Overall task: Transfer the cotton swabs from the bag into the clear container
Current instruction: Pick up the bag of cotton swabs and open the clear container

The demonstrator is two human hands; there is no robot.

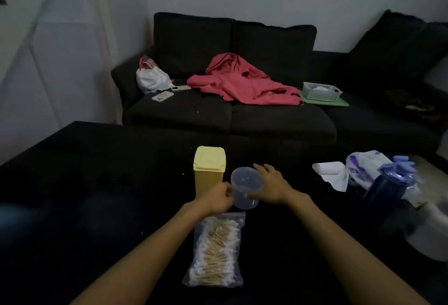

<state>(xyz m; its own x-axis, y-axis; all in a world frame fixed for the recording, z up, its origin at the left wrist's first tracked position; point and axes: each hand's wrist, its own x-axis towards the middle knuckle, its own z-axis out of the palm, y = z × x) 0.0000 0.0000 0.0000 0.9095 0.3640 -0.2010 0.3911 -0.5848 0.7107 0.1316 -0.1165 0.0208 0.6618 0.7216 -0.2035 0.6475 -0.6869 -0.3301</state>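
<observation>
item: round clear plastic container [246,187], lid on as far as i can tell, upright on the dark worktop [97,183]. this is my landmark; everything below is placed from it.

item: left hand [219,199], touching the container's left wall, fingers curled against it; i read this as a steadying grip.

item: right hand [272,183], on the container's right side, thumb at the wall, the other fingers spread loosely past the rim; a light hold rather than a clenched one.

item: clear zip-top plastic bag of wooden-stemmed cotton swabs [217,249], flat on the worktop just on the near side of the container, under the left wrist. its long axis runs from the container toward me, zip end nearest the container. appears full; whether sealed i cannot tell.

item: pale yellow lidded plastic bin [209,169], just left of and behind the container.

judgement: transfer not begun. lid comes off first; left hand is nearer the bag.
</observation>
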